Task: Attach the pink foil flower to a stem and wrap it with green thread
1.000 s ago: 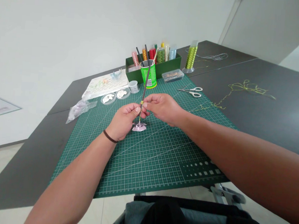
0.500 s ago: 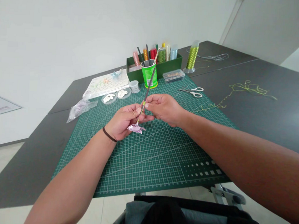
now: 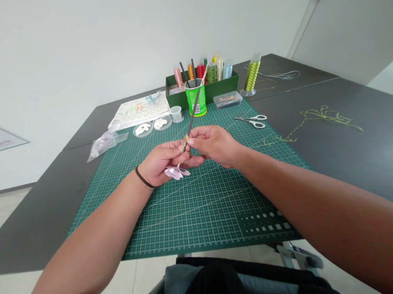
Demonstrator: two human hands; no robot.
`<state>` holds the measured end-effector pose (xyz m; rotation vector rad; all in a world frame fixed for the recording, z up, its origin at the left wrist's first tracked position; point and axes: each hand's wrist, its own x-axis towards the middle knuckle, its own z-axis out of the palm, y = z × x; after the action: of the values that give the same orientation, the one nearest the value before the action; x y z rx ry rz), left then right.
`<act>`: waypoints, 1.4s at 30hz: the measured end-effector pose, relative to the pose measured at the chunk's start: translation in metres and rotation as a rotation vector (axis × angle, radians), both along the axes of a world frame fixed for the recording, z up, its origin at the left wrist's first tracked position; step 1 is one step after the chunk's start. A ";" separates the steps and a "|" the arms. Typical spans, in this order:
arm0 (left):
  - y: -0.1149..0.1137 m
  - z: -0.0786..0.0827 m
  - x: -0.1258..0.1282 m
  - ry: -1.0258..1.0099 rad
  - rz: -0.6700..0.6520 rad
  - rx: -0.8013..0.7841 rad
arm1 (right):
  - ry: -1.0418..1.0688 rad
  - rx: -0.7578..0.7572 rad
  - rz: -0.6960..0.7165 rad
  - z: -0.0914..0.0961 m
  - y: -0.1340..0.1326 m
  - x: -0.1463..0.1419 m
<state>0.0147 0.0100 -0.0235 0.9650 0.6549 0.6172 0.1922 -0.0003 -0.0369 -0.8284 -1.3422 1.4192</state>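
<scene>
A thin dark rod (image 3: pixel 194 111) stands tilted between my hands, with a yellow-green wrapping (image 3: pixel 185 143) just at my fingertips. Its lower end carries a small lilac flower of shiny petals (image 3: pixel 176 173), hanging below my left hand (image 3: pixel 164 160). The fingers of that hand close around the rod's lower part. From the right, my right hand (image 3: pixel 213 144) pinches the rod between thumb and forefinger. The rod's top overlaps the green can in this view.
Both hands are over a green cutting mat (image 3: pixel 192 213). Beyond stand a green can (image 3: pixel 195 100) of tools, a green box (image 3: pixel 200 87) of bottles, scissors (image 3: pixel 253 120), a green wire spool (image 3: pixel 252 76), clear dishes of white petals (image 3: pixel 142 129) and a plastic bag (image 3: pixel 106 143).
The flower has shifted left and lower, and its petals now show more spread. My hands have moved slightly closer together around the rod.
</scene>
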 end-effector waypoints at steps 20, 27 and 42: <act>0.003 -0.010 0.007 0.612 0.439 0.729 | -0.380 0.132 -0.268 0.002 0.003 0.000; 0.006 -0.010 0.006 0.593 0.475 0.773 | -0.400 0.181 -0.284 0.001 0.003 0.001; 0.006 -0.013 0.006 0.502 0.439 0.721 | -0.293 0.114 -0.229 0.005 0.001 -0.001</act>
<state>0.0206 0.0161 -0.0369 1.6983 1.1444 1.0497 0.1912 0.0012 -0.0321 -1.1071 -1.4782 1.0627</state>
